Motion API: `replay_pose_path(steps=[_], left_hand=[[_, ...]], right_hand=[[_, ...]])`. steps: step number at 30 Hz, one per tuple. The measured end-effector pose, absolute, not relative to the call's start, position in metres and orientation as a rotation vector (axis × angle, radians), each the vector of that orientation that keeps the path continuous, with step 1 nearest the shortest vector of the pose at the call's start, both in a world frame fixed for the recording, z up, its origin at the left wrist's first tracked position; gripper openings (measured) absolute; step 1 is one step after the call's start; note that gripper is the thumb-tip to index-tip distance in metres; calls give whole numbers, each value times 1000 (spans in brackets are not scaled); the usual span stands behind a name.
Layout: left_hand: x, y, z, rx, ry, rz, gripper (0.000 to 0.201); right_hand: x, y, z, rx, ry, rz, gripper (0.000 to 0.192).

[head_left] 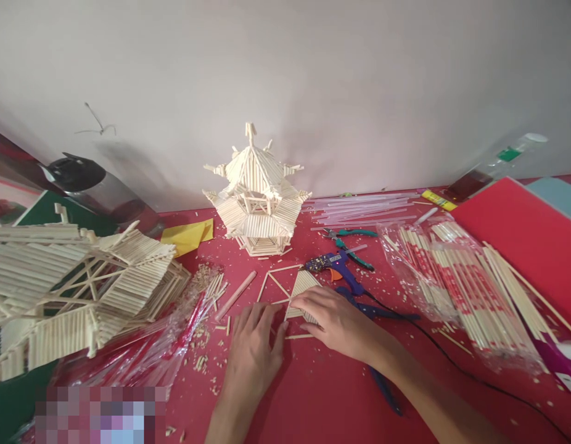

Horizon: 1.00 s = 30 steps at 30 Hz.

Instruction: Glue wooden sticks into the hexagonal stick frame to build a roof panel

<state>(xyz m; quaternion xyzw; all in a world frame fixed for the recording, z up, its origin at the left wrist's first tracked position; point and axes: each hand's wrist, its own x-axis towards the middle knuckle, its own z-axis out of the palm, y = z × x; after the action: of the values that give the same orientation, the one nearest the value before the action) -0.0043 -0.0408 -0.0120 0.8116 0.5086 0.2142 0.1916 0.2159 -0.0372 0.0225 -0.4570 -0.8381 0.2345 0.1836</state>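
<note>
My left hand (254, 348) lies flat on the red table (322, 382), fingers spread, its tips by a thin stick at the corner of a triangular stick panel (303, 290). My right hand (334, 317) rests palm down on the lower edge of that panel, fingers pressing on it. An open triangular stick frame (274, 285) lies joined to the panel's left side. Behind them stands a small pagoda (258, 200) built of sticks.
A blue glue gun (341, 268) with a black cord lies right of the panel, green pliers (353, 242) behind it. Clear glue sticks (364, 208) lie at the back. Bagged chopsticks (461, 280) and a red board (530, 240) sit right. A large stick roof (77, 283) fills the left.
</note>
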Motion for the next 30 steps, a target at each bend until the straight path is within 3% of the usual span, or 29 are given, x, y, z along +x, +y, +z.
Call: replay_pose_path(steps=[6,17,30], left_hand=[[16,-41,-16,2290,1526,652,16],[26,-43,-19,2223,1622,616,16],[29,-40,-18,2125,1635,660,17]], right_hand=[[219,-42,21,-1342,-2239,758,52],[208,-42,5,-1365,-2283,611,31],[204,-44,-1,-1385,-2221,535,36]])
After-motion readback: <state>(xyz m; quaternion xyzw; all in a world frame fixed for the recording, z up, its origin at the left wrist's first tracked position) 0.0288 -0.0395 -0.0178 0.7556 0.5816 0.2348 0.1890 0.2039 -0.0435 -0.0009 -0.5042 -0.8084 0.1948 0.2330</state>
